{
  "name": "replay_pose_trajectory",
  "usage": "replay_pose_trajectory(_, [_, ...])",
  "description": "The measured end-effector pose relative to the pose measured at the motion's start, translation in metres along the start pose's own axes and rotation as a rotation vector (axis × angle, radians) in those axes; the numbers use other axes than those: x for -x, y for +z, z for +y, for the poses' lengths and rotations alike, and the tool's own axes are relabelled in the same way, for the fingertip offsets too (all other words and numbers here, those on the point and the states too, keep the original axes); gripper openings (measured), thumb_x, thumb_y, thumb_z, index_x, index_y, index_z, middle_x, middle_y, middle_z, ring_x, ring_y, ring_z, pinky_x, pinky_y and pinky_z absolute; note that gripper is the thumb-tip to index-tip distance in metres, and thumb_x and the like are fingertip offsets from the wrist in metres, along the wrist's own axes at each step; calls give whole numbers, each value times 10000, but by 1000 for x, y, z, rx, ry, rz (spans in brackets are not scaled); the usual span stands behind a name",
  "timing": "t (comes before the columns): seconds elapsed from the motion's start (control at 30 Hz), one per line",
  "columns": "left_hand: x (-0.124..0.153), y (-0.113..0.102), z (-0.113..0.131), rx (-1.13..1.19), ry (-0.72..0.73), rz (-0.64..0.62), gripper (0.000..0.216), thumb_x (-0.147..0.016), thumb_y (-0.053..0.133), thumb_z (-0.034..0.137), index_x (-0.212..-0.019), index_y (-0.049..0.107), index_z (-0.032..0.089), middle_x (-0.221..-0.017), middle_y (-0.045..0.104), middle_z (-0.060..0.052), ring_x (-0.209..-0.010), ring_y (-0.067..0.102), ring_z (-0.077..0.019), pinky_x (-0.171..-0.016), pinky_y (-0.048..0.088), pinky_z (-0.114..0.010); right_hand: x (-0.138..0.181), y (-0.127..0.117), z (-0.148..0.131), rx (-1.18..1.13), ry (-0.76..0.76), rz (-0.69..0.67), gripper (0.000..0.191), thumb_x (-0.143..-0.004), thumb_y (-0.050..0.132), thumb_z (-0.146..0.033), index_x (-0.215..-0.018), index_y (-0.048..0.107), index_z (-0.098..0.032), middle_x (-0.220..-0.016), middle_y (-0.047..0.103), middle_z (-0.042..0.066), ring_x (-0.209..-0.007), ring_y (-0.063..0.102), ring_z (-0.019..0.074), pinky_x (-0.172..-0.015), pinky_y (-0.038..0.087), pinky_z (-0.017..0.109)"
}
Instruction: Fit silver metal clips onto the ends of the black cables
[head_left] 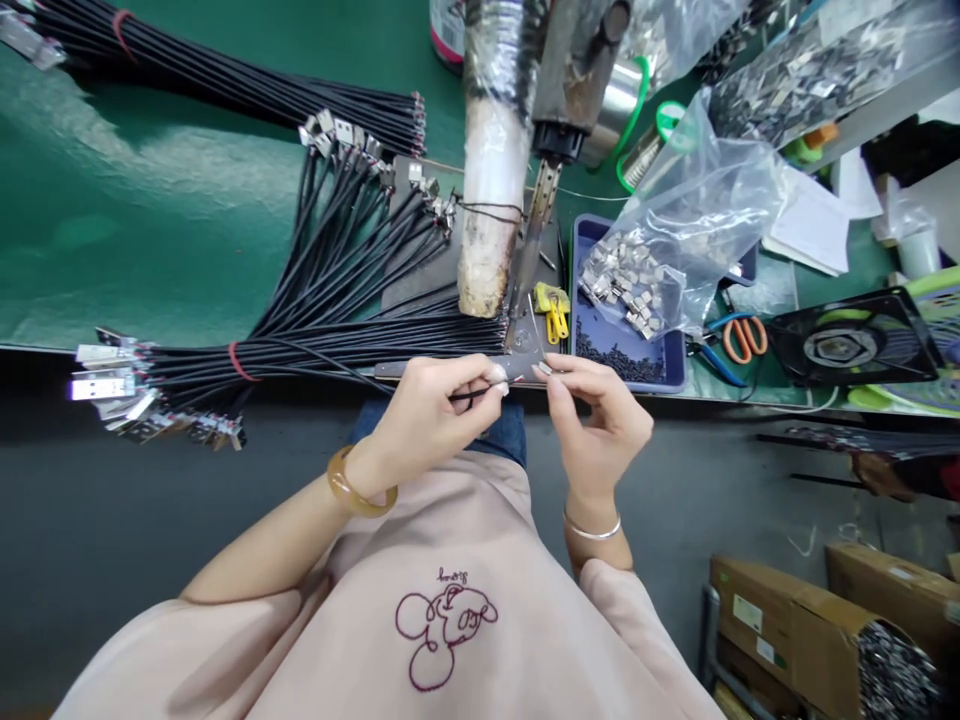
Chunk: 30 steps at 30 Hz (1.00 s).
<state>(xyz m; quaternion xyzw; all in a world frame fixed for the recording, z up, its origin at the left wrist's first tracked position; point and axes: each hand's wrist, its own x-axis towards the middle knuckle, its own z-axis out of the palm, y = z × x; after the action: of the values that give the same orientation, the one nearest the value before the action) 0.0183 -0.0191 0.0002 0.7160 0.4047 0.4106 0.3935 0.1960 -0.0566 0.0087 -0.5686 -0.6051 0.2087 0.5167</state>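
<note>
At the table's front edge, my left hand (439, 408) pinches a black cable (469, 395), its stripped end pointing right. Close by on the right, my right hand (600, 410) has thumb and forefinger closed on a small silvery metal piece (545, 368), probably a connector shell; its exact kind is too small to make out. A gap separates the two sets of fingertips. Left of them lies a bundle of black USB cables (337, 345) tied with a red band, its plugs overhanging the edge. A soldering iron (538, 220) points down just beyond my hands, beside a wrapped, scorched tube (491, 200).
A blue tray (679, 370) holds metal connector shells (630, 285) and small black parts. Yellow sponge (551, 300), pliers (720, 350), a black fan (847, 340) and solder spools (619, 110) stand around. Another cable bundle (247, 80) lies behind. Cardboard boxes (787, 620) sit lower right; another person's hand (881, 472) shows at right.
</note>
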Motion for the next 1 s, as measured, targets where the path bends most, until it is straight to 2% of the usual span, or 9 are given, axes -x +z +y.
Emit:
replay_pose_trajectory(0.07, [-2, 0, 0, 135, -132, 1, 144, -877, 604, 179, -757, 676, 144, -564, 574, 28, -482, 469, -71, -467, 377, -184, 1, 9, 5, -45, 45, -65, 65, -924, 675, -237, -888, 727, -256, -1005, 777, 29, -898, 762, 181, -779, 671, 346])
replay_pose_trajectory(0.13, [-2, -1, 0, 207, -190, 1, 162, -874, 604, 191, -743, 684, 137, -593, 611, 6, -518, 516, -86, -496, 418, -191, 1, 14, 9, -118, 97, -134, 73, -923, 677, -235, -894, 742, -255, -1015, 768, 23, -902, 749, 160, -747, 656, 299])
replay_pose_trajectory(0.4, [-1, 0, -1, 249, -218, -14, 169, -865, 642, 212, -731, 711, 136, -638, 654, -15, -549, 534, -95, -494, 425, -188, 1, 16, 11, -115, 99, -185, 79, -926, 662, -228, -911, 735, -255, -1054, 764, 27, -952, 740, 159, -778, 651, 295])
replay_pose_trajectory(0.5, [-2, -2, -2, 269, -220, -66, 179, -878, 634, 207, -729, 701, 133, -614, 631, -8, -522, 519, -87, -483, 415, -186, 2, 15, 10, -37, -23, -172, 123, -915, 660, -164, -943, 733, -259, -1050, 771, 26, -971, 739, 164, -840, 648, 321])
replay_pose_trajectory(0.63, [-4, -9, -5, 345, -267, -205, 262, -912, 608, 211, -668, 659, 133, -568, 614, -2, -502, 531, -84, -493, 431, -179, 3, 14, 10, 56, -191, -143, 215, -892, 660, -90, -1000, 736, -261, -1075, 777, 36, -1007, 734, 174, -929, 629, 359])
replay_pose_trajectory(0.73, [-4, -14, -8, 390, -273, -246, 264, -899, 653, 234, -658, 686, 130, -606, 640, -16, -540, 549, -91, -516, 446, -183, 3, 16, 15, -123, -47, -215, 121, -905, 680, -151, -941, 740, -250, -1057, 773, 32, -974, 742, 165, -850, 648, 316])
replay_pose_trajectory(0.83, [-3, -15, -10, 412, -249, -235, 131, -840, 718, 217, -752, 770, 134, -668, 668, -27, -581, 555, -100, -529, 441, -193, 2, 19, 22, -338, 153, -266, 55, -913, 697, -229, -874, 737, -232, -1046, 761, 31, -886, 759, 148, -774, 661, 276])
replay_pose_trajectory(0.93, [-1, -11, -8, 413, -278, -108, 85, -797, 717, 176, -742, 761, 130, -679, 661, -28, -607, 552, -102, -557, 447, -197, 3, 19, 25, -392, 231, -180, 65, -919, 697, -227, -886, 751, -241, -1049, 747, 21, -870, 769, 137, -836, 669, 288])
replay_pose_trajectory(1.0, [0, -7, -6, 390, -300, 3, 95, -782, 698, 165, -699, 722, 124, -650, 621, -16, -609, 532, -98, -561, 440, -195, 5, 18, 23, -344, 209, -151, 84, -920, 701, -213, -934, 767, -263, -1061, 746, 19, -916, 766, 138, -854, 666, 282])
